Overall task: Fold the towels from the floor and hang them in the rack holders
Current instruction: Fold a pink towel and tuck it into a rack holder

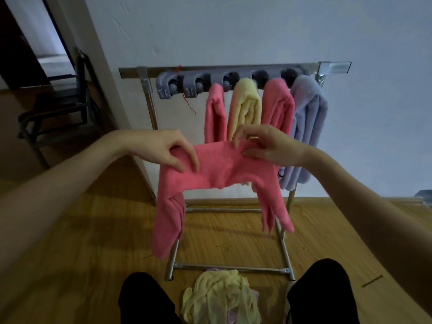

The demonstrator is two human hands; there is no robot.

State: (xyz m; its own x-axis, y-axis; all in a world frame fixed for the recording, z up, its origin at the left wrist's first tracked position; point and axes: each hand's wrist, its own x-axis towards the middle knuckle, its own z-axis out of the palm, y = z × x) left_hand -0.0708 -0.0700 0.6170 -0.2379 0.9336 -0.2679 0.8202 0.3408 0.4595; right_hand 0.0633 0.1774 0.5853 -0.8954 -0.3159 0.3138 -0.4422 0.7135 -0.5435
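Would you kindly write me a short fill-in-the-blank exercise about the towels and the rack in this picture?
1. Both hands, left hand and right hand, pinch a ____ towel stretched between them.
2. ____ towels already hang from the grey holder strip.
3. The hanging towel farthest right is ____.
4. The crumpled towel on the floor between the knees is ____.

Missing words: pink; four; lavender; yellow
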